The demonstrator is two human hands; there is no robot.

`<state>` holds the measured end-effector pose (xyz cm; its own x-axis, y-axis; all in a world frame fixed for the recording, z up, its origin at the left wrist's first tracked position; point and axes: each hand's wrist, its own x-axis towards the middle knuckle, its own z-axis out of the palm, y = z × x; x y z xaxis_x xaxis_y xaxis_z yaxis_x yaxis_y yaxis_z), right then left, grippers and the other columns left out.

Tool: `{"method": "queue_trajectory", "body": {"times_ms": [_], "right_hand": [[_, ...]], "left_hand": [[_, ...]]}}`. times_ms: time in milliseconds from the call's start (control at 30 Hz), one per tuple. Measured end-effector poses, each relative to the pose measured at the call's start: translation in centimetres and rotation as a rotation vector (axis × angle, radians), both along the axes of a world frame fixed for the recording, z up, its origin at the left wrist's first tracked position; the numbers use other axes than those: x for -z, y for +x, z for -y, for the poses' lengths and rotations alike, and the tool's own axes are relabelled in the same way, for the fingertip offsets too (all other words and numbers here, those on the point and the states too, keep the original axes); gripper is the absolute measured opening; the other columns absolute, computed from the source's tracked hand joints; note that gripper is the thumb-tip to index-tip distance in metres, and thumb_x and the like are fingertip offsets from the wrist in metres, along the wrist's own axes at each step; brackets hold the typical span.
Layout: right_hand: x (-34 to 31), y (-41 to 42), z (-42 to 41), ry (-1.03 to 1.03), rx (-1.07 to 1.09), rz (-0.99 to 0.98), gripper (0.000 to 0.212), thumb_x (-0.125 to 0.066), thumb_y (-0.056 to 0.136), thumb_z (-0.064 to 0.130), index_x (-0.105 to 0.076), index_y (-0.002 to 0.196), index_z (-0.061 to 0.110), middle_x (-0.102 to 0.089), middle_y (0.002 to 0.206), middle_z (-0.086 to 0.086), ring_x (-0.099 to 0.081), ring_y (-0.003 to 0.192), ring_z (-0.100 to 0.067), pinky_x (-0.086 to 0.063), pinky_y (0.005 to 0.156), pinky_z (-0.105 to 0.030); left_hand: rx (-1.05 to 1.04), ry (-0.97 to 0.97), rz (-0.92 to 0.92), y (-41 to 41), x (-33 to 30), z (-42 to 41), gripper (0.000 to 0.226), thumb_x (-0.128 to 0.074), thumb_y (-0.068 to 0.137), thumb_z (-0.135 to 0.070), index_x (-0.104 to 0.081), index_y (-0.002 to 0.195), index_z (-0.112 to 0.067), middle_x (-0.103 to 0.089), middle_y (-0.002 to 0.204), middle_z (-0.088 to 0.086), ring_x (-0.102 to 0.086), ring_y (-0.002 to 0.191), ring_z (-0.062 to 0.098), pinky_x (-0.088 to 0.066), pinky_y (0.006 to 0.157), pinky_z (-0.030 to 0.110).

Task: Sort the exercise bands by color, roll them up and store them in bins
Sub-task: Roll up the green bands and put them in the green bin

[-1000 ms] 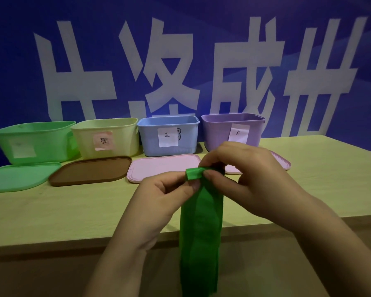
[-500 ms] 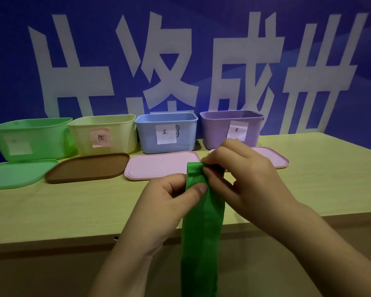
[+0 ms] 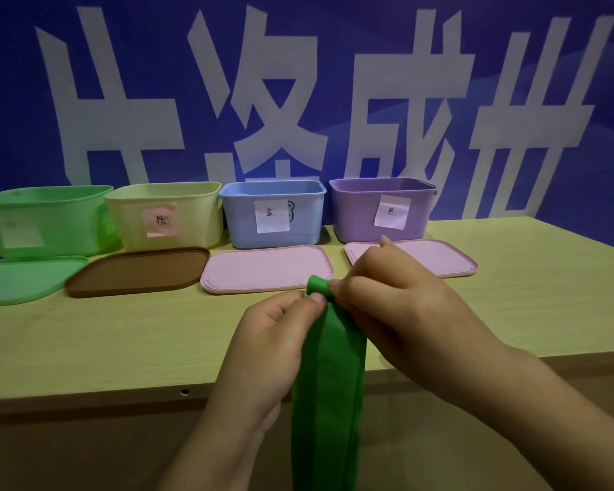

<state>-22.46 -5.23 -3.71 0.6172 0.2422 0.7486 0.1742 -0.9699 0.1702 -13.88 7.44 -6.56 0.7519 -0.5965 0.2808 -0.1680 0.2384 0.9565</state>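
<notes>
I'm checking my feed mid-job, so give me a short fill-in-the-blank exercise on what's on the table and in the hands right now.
1. Both hands, the left hand and the right hand, pinch the rolled top end of a ____ exercise band.
2. The number of open bins lined up at the back of the table is ____.
3. The lid lying in front of the yellow bin is ____ in color.
4. The bin farthest to the person's right is ____.

Missing words: green; four; brown; purple

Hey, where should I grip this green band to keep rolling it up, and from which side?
Grip the small rolled top end of the green band, pinching it from both sides: left hand from the left, right hand from the right. The roll is narrow and lies crosswise, and the loose tail hangs straight down, so side pinches probably leave it free to wind.
</notes>
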Motion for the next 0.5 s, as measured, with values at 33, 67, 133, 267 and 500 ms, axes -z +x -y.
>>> {"method": "queue_trajectory", "body": {"times_ms": [33, 67, 133, 267, 500], "right_hand": [[0.0, 0.0, 0.0, -0.019, 0.014, -0.009, 0.017, -0.073, 0.075, 0.002, -0.068, 0.092, 0.006, -0.058, 0.079, -0.009, -0.049, 0.072, -0.018, -0.035, 0.078, -0.028], [0.0, 0.0, 0.0, -0.038, 0.025, -0.015, 0.021, -0.076, 0.073, 0.001, -0.069, 0.092, 0.005, -0.058, 0.079, -0.009, -0.051, 0.071, -0.021, -0.037, 0.078, -0.030], [-0.1, 0.0, 0.0, -0.068, 0.036, -0.017, 0.025, -0.079, 0.069, 0.001, -0.069, 0.092, 0.005, -0.059, 0.079, -0.011, -0.053, 0.071, -0.025, -0.044, 0.080, -0.038], [-0.3, 0.0, 0.1, -0.065, 0.003, -0.026, 0.013, -0.072, 0.077, 0.004, -0.068, 0.089, 0.005, -0.059, 0.082, -0.012, -0.053, 0.073, -0.026, -0.040, 0.078, -0.031], [-0.1, -0.2, 0.7, 0.625, -0.299, -0.158, 0.016, -0.062, 0.078, 0.031, -0.071, 0.089, 0.024, -0.061, 0.093, 0.009, -0.060, 0.094, -0.009, -0.053, 0.077, -0.023]], "left_hand": [[0.015, 0.007, 0.016, 0.0, 0.0, -0.1, 0.025, -0.050, 0.092, -0.014, -0.069, 0.077, -0.012, -0.068, 0.077, 0.018, -0.064, 0.067, 0.014, -0.050, 0.057, 0.021], [0.031, 0.007, 0.026, 0.0, 0.0, -0.1, 0.025, -0.049, 0.093, -0.014, -0.070, 0.079, -0.015, -0.069, 0.079, 0.016, -0.065, 0.068, 0.013, -0.051, 0.058, 0.020], [0.063, -0.002, 0.029, 0.0, -0.1, -0.4, 0.020, -0.054, 0.091, -0.019, -0.072, 0.082, -0.017, -0.071, 0.082, 0.013, -0.068, 0.073, 0.013, -0.053, 0.062, 0.018], [0.027, 0.015, 0.188, 0.2, 0.0, -0.7, 0.048, -0.062, 0.078, -0.059, -0.071, 0.084, -0.012, -0.067, 0.086, 0.025, -0.063, 0.083, 0.038, -0.053, 0.071, 0.048], [0.076, -0.034, 0.219, 0.3, -0.3, -1.1, 0.020, -0.063, 0.078, -0.039, -0.074, 0.089, -0.024, -0.074, 0.083, 0.004, -0.069, 0.080, 0.014, -0.055, 0.067, 0.022]]}}
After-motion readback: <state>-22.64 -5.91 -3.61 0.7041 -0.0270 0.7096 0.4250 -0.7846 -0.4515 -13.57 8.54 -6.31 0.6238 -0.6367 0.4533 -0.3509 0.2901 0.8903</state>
